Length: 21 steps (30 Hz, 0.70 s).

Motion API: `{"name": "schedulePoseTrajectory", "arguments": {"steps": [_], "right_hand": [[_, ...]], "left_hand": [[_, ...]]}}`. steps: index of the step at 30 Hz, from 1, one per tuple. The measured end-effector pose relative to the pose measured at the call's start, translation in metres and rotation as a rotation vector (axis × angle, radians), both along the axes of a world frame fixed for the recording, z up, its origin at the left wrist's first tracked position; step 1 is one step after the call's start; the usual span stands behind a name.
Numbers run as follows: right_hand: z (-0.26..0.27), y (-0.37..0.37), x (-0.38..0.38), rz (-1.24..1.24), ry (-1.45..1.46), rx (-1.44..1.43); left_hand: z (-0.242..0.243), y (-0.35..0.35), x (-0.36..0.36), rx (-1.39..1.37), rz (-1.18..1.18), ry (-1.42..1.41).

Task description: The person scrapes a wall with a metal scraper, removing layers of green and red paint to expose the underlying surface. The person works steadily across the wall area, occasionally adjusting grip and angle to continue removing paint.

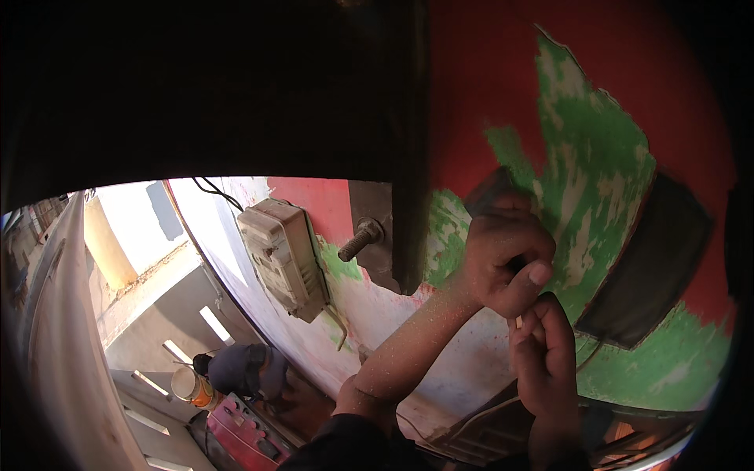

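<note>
My left hand (509, 259) is curled in a fist close to the painted wall (595, 176), its forearm speckled with pale dust. A dark flat blade (493, 187), possibly a scraper, juts from beyond its knuckles against the paint; most of it is hidden. Just below, my right hand (546, 356) has its thumb and bent fingers pinched on a small pale piece (519, 322), whose full shape I cannot see. Around the hands, red paint is broken by ragged patches of green with whitish streaks showing through.
Left of my hands, a bolt (362, 238) protrudes from a metal plate near a dark panel (235, 100). A dusty meter box (283, 259) hangs on the wall. A dark rectangular panel (648, 259) is at right. Far below, a person (247, 371) bends near a bucket (191, 385).
</note>
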State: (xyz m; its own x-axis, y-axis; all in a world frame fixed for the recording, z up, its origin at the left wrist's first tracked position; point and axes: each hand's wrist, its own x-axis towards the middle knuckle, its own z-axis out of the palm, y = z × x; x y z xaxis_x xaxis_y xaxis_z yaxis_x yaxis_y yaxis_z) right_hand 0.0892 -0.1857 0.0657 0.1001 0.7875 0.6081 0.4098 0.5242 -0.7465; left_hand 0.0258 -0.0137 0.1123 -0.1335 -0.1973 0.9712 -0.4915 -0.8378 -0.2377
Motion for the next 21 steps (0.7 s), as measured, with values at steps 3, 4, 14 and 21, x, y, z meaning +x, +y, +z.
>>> {"name": "schedulePoseTrajectory", "arguments": {"steps": [3,4,14,21], "right_hand": [[-0.005,0.002,0.006,-0.039,0.128,-0.130],[-0.006,0.003,0.006,-0.030,0.030,-0.012],[0.012,0.006,-0.011,0.026,0.124,-0.022],[0.019,0.008,-0.013,-0.013,-0.016,0.089]], "left_hand": [[-0.002,-0.002,0.004,-0.107,-0.010,0.009],[-0.001,-0.003,0.004,-0.051,-0.034,0.016],[0.007,-0.001,-0.004,-0.022,0.013,0.010],[0.006,-0.003,-0.001,-0.021,-0.049,0.000]]}}
